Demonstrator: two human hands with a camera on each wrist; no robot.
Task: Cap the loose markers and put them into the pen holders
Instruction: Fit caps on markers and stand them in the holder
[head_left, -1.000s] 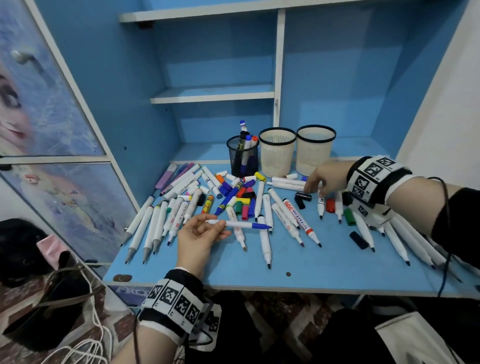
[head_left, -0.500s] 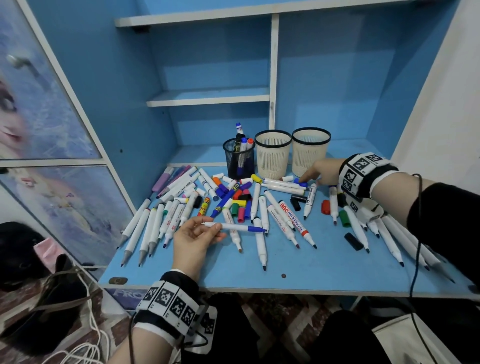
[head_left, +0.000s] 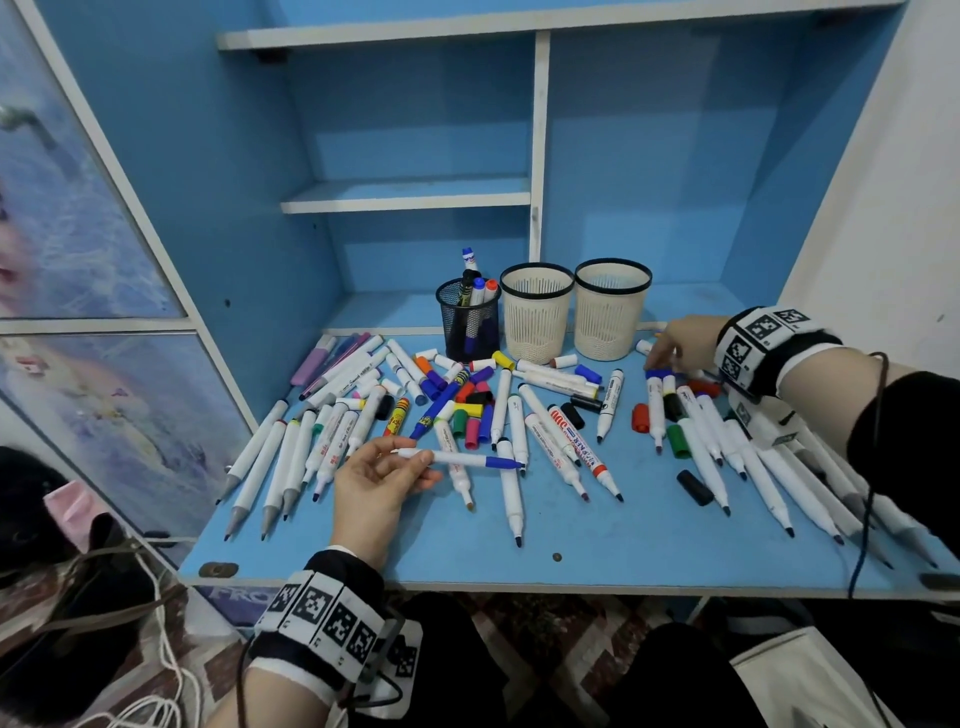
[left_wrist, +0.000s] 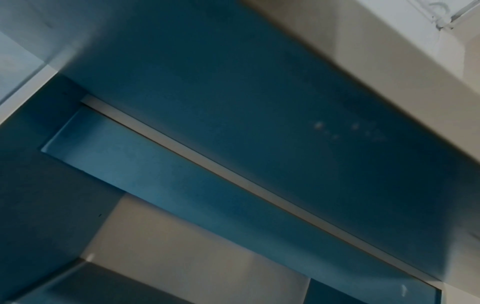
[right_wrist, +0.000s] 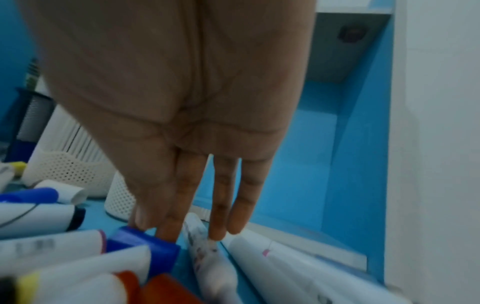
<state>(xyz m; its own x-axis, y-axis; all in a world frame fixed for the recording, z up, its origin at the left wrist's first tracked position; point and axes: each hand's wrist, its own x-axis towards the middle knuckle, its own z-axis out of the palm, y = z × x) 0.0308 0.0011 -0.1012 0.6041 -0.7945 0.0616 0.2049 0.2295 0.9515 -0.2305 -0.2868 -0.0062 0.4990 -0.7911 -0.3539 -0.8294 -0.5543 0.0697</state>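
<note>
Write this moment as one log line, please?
left hand: holds blue-tipped marker | right hand: fingers straight, touching blue cap | black mesh holder: some markers | cream holders: contents unseen

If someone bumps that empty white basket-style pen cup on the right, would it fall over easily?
Probably fairly easily. The right white pen holder looks like thin perforated plastic with nothing visible inside, so likely light. It stands tall and narrows toward its base, so a push near the rim would probably tip or slide it.
</note>
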